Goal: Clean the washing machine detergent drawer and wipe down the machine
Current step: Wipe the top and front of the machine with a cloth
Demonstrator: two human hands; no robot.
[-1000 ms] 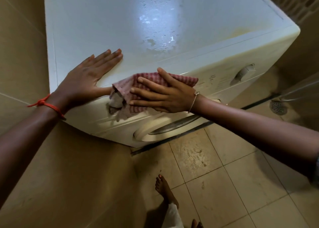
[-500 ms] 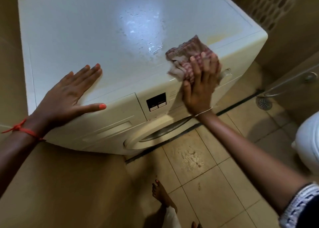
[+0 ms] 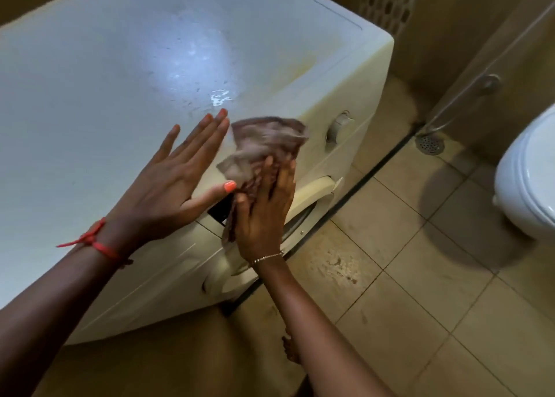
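Head view. The white washing machine (image 3: pixel 120 81) is filling the left and middle of the frame, its top facing us and its front panel running toward the near right. A wet glare patch (image 3: pixel 195 63) is shining on the top.

The left hand (image 3: pixel 177 186) is lying flat on the top at the front edge, fingers straight and slightly spread, and the thumb is reaching over the edge. Half a second ago this hand was resting farther left, well apart from the other. Now its thumb tip is sitting just beside the cloth (image 3: pixel 264 144).

The right hand (image 3: pixel 264 213) is pressing the reddish cloth against the front panel with straight, close-set fingers. Motion blur is softening the fingertips. The cloth is bunching up beyond them, left of the dial (image 3: pixel 341 124). Earlier the cloth was lying higher, over the top's front edge and nearer the dial. It is now partly covering the dark display (image 3: pixel 220 209), which was fully exposed before. The door (image 3: pixel 312 192) is showing just right of the hand.

We cannot make out the detergent drawer's outline here.

A red thread (image 3: pixel 96 242) is circling the left wrist and a thin chain (image 3: pixel 267 257) the right. A toilet (image 3: pixel 528 180) is standing at the right, more in view than before, and a floor drain (image 3: pixel 431 144) is sitting just beyond it.
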